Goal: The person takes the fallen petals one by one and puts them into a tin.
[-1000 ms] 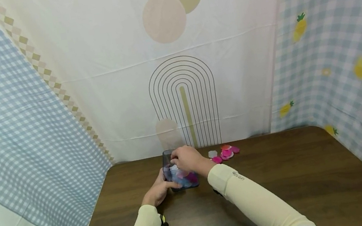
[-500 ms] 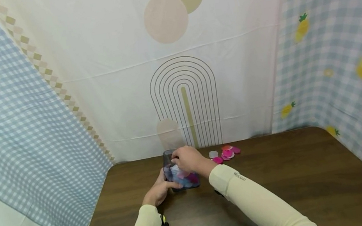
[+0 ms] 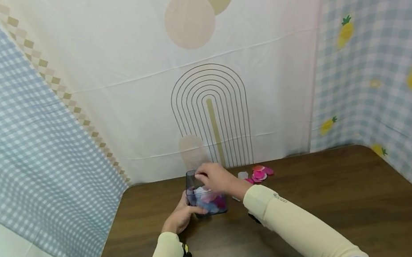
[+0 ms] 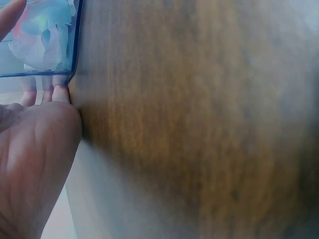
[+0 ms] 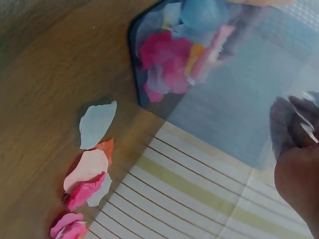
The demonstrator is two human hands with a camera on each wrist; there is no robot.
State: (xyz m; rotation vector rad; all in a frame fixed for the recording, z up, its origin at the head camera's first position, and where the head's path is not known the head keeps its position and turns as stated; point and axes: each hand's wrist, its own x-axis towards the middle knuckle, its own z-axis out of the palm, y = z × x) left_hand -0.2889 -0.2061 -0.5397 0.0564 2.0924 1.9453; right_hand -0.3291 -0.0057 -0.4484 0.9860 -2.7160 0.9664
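A clear, bluish plastic box stands near the table's back edge, with artificial flower petals in blue, pink and white heaped in its lower part. My left hand grips its left side, thumb across the front; in the left wrist view some fingers show through the plastic. At the box's upper opening is my right hand, its fingers curled. White slivers of a petal show between these fingers in the right wrist view, partly hidden by the grey-looking wall.
Loose petals in pink, orange and white lie on the brown wooden table, right of the box. A patterned cloth hangs behind the table, and checked cloths hang at both sides.
My right hand has risen slightly and shifted right at the box's opening. A pale edge now shows on the table below the right wrist. The left hand and box hold still.
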